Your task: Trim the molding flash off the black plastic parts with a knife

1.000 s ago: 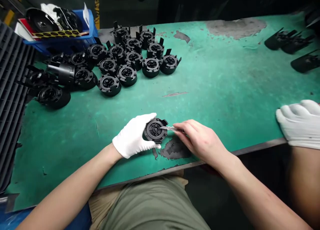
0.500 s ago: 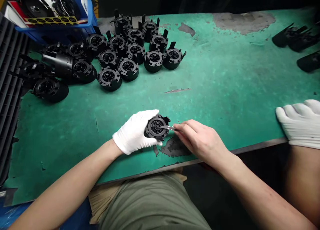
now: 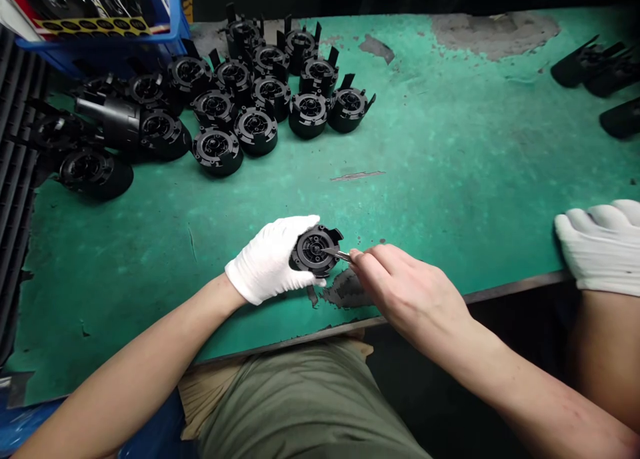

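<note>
In a white glove, my left hand [image 3: 275, 259] wraps round the side of a black round plastic housing [image 3: 316, 251] and tilts its ribbed face up, near the front edge of the green table. My bare right hand [image 3: 407, 282] pinches a small pointed metal blade, a craft knife [image 3: 337, 253], whose handle is hidden in the fingers. The blade's tip lies over the middle of the housing's face; whether it touches I cannot tell.
Several like black housings [image 3: 256, 131] stand in a group at the back left. Behind them is a blue bin [image 3: 115, 52] with parts inside. More black parts [image 3: 575, 66] lie far right. Another person's white-gloved hand [image 3: 603, 242] rests at the table's [image 3: 465, 172] right edge.
The knife has turned slightly and its tip sits a little to the right on the housing's face. My right hand has shifted slightly right and down. My left hand keeps its hold.
</note>
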A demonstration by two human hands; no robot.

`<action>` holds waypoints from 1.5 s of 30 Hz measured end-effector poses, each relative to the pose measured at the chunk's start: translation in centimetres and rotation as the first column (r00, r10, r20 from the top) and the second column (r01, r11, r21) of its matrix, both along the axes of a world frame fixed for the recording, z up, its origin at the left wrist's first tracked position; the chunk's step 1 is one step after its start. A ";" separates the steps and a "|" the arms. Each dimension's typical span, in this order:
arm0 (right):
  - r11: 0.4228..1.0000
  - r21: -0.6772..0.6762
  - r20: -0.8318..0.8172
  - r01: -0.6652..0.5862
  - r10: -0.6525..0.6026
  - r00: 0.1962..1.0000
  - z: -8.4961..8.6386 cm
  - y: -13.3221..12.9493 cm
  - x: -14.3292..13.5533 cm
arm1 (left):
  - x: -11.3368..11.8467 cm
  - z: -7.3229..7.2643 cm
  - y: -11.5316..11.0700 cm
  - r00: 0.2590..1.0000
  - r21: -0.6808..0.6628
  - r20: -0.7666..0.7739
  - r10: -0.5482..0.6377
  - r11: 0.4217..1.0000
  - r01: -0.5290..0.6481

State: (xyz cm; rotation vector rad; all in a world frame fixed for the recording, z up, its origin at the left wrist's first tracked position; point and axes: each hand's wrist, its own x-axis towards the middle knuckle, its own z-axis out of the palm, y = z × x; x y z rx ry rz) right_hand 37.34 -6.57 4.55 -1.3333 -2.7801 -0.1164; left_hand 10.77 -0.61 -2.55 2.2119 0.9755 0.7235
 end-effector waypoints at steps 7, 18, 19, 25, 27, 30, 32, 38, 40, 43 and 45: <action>0.999 -0.026 0.051 0.045 -0.043 0.998 0.8 -0.5 -1.0 | 0.2 0.4 0.1 1.000 -0.044 0.008 0.008 0.999 -0.007; 0.988 -0.092 -0.019 0.121 -0.123 0.992 0.2 -1.9 -2.2 | -0.1 -0.3 0.5 0.995 -0.027 0.089 -0.039 0.999 0.042; 0.988 -0.098 -0.024 0.122 -0.125 0.992 0.1 -2.0 -2.3 | -0.1 -0.2 0.5 0.995 -0.037 0.089 -0.036 0.999 0.039; 0.985 -0.122 -0.141 0.124 -0.141 0.980 -0.3 -2.2 -2.7 | 0.1 0.0 0.5 0.994 -0.055 0.107 -0.023 0.998 0.029; 0.983 -0.136 -0.209 0.120 -0.147 0.967 -0.2 -2.1 -2.5 | 0.0 0.0 0.3 0.994 -0.056 0.109 -0.011 0.998 0.017; 0.977 -0.138 -0.248 0.163 -0.193 0.949 -0.1 -1.8 -2.0 | -0.2 -0.2 0.1 0.993 -0.018 0.114 0.025 1.000 -0.023; 0.971 -0.141 -0.231 0.195 -0.224 0.947 -0.1 -1.5 -1.7 | -0.3 -0.3 0.0 0.993 0.009 0.110 0.049 0.999 -0.051; 0.968 -0.136 -0.227 0.210 -0.237 0.945 -0.8 -1.3 -1.8 | -0.2 -0.3 0.0 0.994 0.045 0.094 0.052 0.997 -0.057; 0.968 -0.125 -0.230 0.217 -0.242 0.943 -1.1 -1.4 -2.1 | -0.1 -0.3 0.0 0.994 0.050 0.093 0.063 0.996 -0.067; 0.972 -0.078 -0.203 0.223 -0.235 0.951 -1.1 -1.6 -2.5 | -0.1 -0.3 -0.2 0.994 0.053 0.089 0.071 0.996 -0.076; 0.974 -0.046 -0.177 0.221 -0.226 0.958 -1.0 -1.7 -2.7 | -0.1 -0.4 -0.2 0.993 0.058 0.090 0.070 0.995 -0.076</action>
